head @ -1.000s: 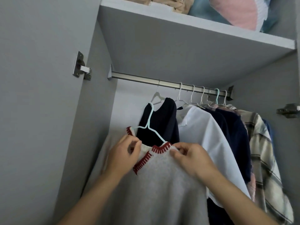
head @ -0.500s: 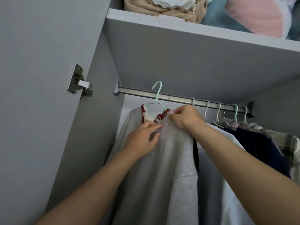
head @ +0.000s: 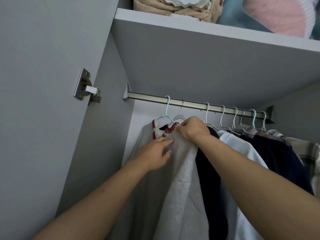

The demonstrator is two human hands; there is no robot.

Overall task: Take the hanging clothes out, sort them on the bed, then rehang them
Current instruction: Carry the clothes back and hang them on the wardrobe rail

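A grey sweater (head: 181, 179) with a red-stitched white collar hangs on a light teal hanger (head: 167, 110), whose hook sits over the metal rail (head: 190, 102) at the left end. My right hand (head: 192, 129) pinches the sweater's right shoulder by the collar. My left hand (head: 155, 153) lies on the sweater's front just below the collar, fingers loosely extended. To the right hang a dark navy top (head: 207, 170), a white shirt (head: 242, 153), more navy garments (head: 277, 156) and a plaid shirt (head: 308, 153) on white and teal hangers.
The wardrobe's grey side wall (head: 107, 135) and open door with a metal hinge (head: 86, 87) are on the left. A shelf (head: 207, 32) above the rail carries folded beige cloth (head: 173, 7) and a blue-pink bundle (head: 277, 14).
The sweater on its teal hanger rose from chest height up to the rail, and the hook now sits over the rail. Both hands stayed at the collar; the view tilted up.
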